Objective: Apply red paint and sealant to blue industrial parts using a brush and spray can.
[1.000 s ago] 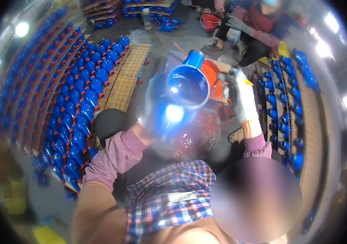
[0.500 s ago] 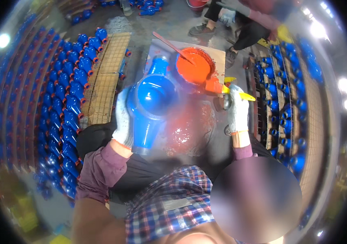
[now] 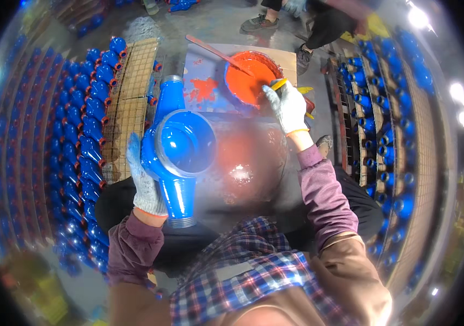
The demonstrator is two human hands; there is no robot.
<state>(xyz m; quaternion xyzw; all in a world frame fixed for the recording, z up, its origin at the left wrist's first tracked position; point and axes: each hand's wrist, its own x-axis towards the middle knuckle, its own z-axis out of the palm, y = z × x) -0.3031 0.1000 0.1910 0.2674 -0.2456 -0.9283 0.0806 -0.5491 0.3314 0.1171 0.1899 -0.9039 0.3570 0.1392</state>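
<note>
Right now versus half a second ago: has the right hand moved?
Yes, left and forward. Against the orange paint bucket, the right hand was off its near right side; now it overlaps its right rim.

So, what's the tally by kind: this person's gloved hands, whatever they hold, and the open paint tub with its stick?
Gloved hands, left hand and right hand: 2
Blue pipe fitting: 1
Yellow-handled tool, head hidden: 1
Orange-red paint tub: 1
Reddish stick: 1
Total: 6
</note>
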